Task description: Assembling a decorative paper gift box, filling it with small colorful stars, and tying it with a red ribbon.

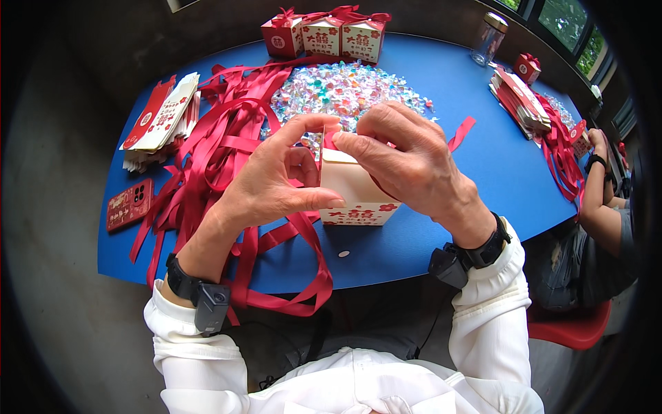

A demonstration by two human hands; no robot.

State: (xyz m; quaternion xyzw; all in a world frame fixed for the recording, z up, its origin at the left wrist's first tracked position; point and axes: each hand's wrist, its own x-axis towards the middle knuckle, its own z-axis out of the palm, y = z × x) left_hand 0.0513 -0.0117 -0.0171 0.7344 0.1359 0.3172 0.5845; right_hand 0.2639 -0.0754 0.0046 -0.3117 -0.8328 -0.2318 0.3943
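We have one box (348, 183) in work, right between our two hands, standing roughly upright with its walls already raised. Our left hand (272, 165) is clamped round its left side, thumb on the near face and index finger up at the top edge. Our right hand (417, 155) is curled in at the top, thumb pressed on the upper edge — its fingers hide what lies behind, so we cannot tell whether they also pinch ribbon.

As we judge it, shaping is mostly done and closing the top is in hand; no bow shows on this box, so tying seems left. Beyond the grip, three tied boxes (322, 38) stand complete with bows. Left of the grip wait flat cartons (165, 117) and a tangle of red ribbons (227, 131); just beyond it lies a heap of shiny wrapped pieces (345, 83). We cannot see whether any are inside.

Our box looks cream and smooth, plain above — with red flowers and lettering low on the near face, below our left thumb.
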